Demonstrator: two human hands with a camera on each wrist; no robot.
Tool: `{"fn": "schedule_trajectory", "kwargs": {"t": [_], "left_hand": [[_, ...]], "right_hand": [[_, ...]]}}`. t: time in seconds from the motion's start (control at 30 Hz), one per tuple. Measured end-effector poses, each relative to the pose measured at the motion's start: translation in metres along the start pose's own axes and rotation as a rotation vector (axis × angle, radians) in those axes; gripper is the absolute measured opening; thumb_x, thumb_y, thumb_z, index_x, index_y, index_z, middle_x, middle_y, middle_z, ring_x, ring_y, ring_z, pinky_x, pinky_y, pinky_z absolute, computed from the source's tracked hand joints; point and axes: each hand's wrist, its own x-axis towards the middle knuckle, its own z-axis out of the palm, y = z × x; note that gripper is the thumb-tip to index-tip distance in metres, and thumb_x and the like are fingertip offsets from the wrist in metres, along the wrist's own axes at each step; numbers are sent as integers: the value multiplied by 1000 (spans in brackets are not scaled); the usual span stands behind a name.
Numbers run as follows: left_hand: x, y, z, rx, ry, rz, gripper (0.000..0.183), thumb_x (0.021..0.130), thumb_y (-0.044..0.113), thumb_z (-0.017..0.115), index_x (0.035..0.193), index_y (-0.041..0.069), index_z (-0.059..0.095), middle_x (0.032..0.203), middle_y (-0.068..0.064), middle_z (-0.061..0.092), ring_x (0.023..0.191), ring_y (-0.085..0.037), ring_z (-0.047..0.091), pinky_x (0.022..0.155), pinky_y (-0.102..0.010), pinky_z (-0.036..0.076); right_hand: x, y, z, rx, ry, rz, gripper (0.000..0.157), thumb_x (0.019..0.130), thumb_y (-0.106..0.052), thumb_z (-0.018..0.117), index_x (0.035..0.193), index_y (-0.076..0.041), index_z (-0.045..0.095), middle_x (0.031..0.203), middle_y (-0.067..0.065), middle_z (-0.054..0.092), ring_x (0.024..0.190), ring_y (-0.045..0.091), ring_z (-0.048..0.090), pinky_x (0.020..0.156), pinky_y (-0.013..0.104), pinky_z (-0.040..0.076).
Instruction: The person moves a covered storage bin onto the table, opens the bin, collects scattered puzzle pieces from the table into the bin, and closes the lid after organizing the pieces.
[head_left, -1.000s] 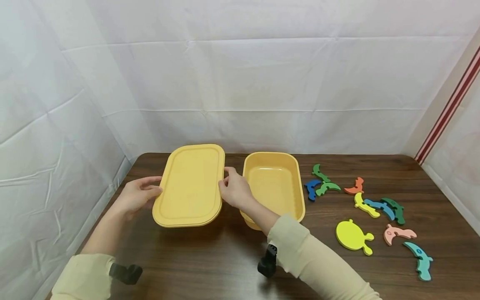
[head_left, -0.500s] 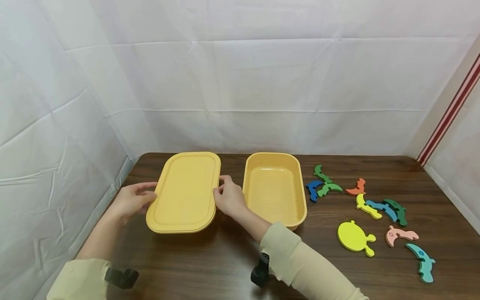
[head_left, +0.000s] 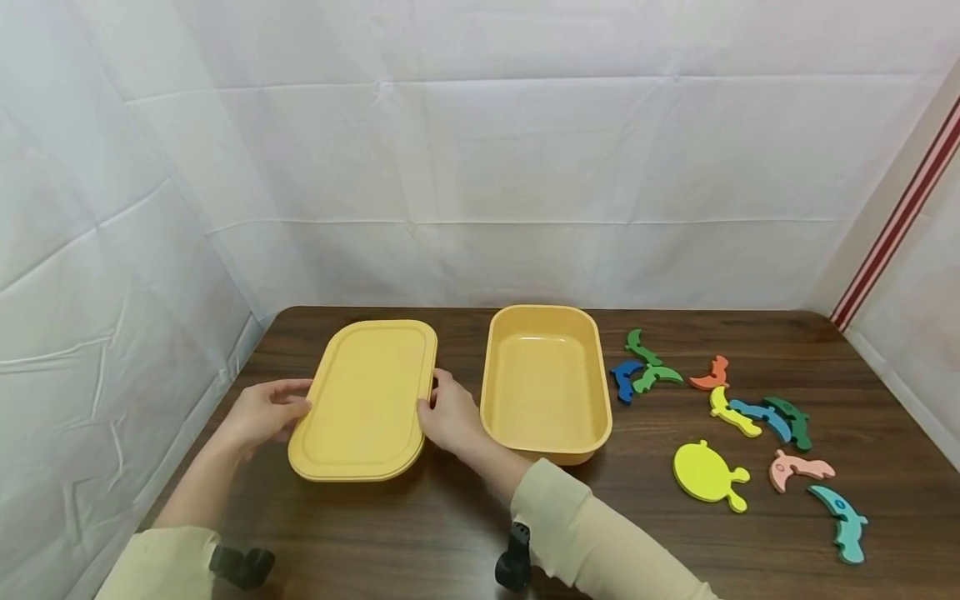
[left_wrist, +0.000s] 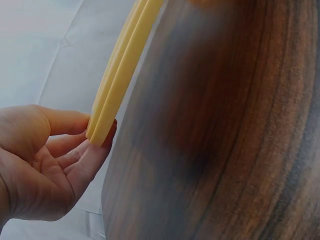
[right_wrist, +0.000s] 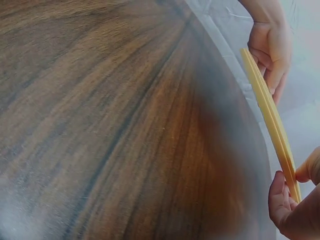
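Note:
Both hands hold a flat yellow lid [head_left: 365,402] with rounded corners, over the left part of the table. My left hand [head_left: 264,414] pinches its left edge, thumb on top and fingers beneath, as the left wrist view shows of the lid's rim [left_wrist: 117,80]. At the opposite edge, my right hand [head_left: 452,417] grips with thumb and fingers. Seen edge-on in the right wrist view, the lid [right_wrist: 270,120] hangs above the wood between the two hands. Just right of it stands an uncovered yellow box [head_left: 546,396] with nothing inside.
Flat animal-shaped pieces lie on the right of the brown table [head_left: 420,542]: a yellow-green turtle shape [head_left: 705,472], a pink piece [head_left: 797,468], a turquoise piece [head_left: 843,523], an orange piece [head_left: 711,373] and several others. White cloth [head_left: 480,167] hangs behind and at the left.
Both hands have brought the lid down toward the table, nearer to me and slightly left. More of the box's left side now shows. The animal pieces stay where they were.

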Motion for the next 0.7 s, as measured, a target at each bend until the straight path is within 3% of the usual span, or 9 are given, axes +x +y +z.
{"fn": "schedule_trajectory", "kwargs": {"t": [0.17, 0.4, 0.7], "left_hand": [[1, -5, 6, 30, 16, 1, 50, 92, 12, 52, 135, -7, 37, 109, -20, 59, 79, -15, 64, 68, -35, 57], [4, -11, 13, 79, 27, -16, 46, 92, 13, 52, 133, -6, 41, 109, -18, 54, 78, -13, 61, 65, -33, 56], [7, -17, 18, 78, 47, -24, 44, 91, 12, 53, 130, -7, 45, 106, -17, 55, 77, -13, 60, 64, -32, 56]], "right_hand": [[-1, 7, 6, -8, -2, -1, 52, 88, -14, 54, 135, 2, 39, 80, 2, 58, 61, 10, 51, 53, 20, 42], [-2, 11, 7, -24, -2, 0, 50, 87, -14, 55, 133, 3, 42, 92, 9, 55, 76, 16, 52, 63, 24, 45], [-3, 19, 11, -27, -16, 6, 45, 87, -11, 54, 129, 4, 46, 84, 8, 49, 70, 17, 47, 56, 22, 40]]}}
